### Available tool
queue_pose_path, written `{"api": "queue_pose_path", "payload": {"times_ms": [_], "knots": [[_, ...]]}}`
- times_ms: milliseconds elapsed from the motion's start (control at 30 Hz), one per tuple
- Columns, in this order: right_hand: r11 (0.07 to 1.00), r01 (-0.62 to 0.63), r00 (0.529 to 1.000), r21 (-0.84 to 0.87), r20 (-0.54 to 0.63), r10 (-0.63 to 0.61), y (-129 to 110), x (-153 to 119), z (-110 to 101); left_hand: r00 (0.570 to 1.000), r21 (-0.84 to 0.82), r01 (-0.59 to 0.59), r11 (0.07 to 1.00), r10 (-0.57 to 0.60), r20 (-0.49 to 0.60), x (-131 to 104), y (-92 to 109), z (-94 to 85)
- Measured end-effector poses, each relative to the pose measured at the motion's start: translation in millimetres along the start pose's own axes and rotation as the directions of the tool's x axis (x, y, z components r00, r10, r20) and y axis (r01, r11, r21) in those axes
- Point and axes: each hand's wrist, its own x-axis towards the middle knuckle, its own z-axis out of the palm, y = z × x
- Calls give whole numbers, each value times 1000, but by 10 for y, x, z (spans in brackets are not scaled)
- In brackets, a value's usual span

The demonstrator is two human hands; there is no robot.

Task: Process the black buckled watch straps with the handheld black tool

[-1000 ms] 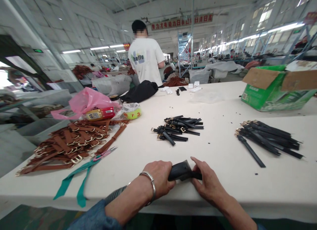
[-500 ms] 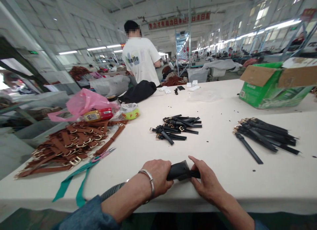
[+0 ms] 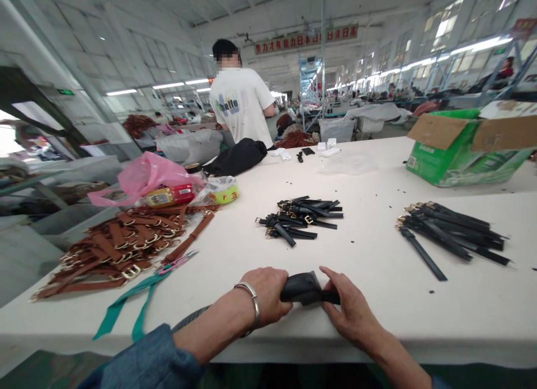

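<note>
Near the front edge of the table, my left hand [image 3: 266,297] is wrapped round a black hand-held tool [image 3: 301,288] with a broad, flat-looking end. A grey ribbed hose [image 3: 191,317] passes beneath my left forearm. My right hand [image 3: 350,305] pinches a short black strap [image 3: 331,297] right at the tool's end; most of the strap is hidden by fingers and tool. Beyond my hands lies a loose pile of black buckle straps [image 3: 300,217] with gold buckles. To the right, more black straps [image 3: 453,229] are stacked roughly side by side.
At left are brown buckle straps [image 3: 121,238], scissors [image 3: 180,261] with a teal ribbon [image 3: 126,305], and a pink bag [image 3: 145,179]. A green carton [image 3: 465,154] stands far right. A person in a white shirt [image 3: 243,107] is beyond the table [image 3: 235,249].
The view has shifted slightly. My left hand and the tool have tilted a little, while my right hand keeps its pinch on the strap.
</note>
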Motion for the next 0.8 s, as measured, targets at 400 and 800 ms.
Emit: {"api": "queue_pose_path", "payload": {"times_ms": [400, 800], "knots": [[1000, -4, 1000, -6, -15, 4, -5, -10, 15, 1000, -18, 21, 1000, -21, 0, -154, -282, -69], [1000, 12, 1000, 1, 1, -12, -19, -30, 0, 1000, 37, -17, 999, 16, 12, -91, -107, -5]]}}
